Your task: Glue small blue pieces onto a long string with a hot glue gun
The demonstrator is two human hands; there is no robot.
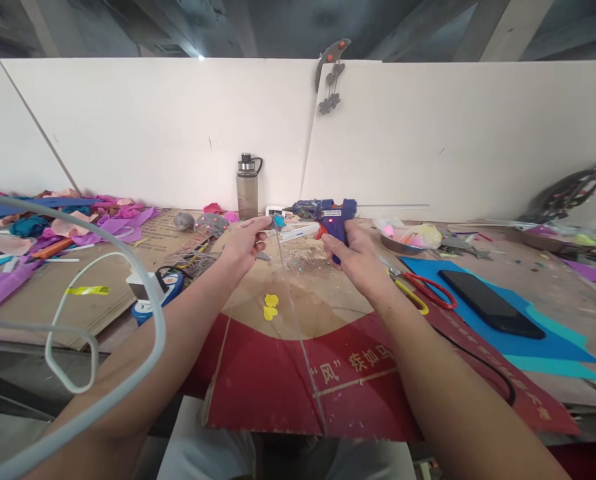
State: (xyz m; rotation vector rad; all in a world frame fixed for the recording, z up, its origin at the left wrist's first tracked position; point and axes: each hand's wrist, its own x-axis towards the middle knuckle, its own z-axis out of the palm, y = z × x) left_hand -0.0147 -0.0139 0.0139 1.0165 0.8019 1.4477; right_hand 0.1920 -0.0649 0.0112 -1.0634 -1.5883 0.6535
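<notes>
My left hand [245,245] pinches a small blue piece [279,221] between thumb and fingertips. A thin grey cord [291,297] runs from that piece down across the board toward me. My right hand [357,252] is wrapped around the handle of a dark blue glue gun [325,210] with a red trigger. Its nozzle points left, close beside the blue piece; whether they touch I cannot tell. Below, two small yellow cut-out pieces [271,307] lie on the brown and red board [258,383].
A bottle [247,190] stands by the white partition [153,127]. Colourful scraps [78,220] and a blue reel [161,297] are at left. To the right lie scissors [431,290], a black phone [491,303] on blue sheets, and a bowl [403,240]. A white cable [151,320] loops close by my left arm.
</notes>
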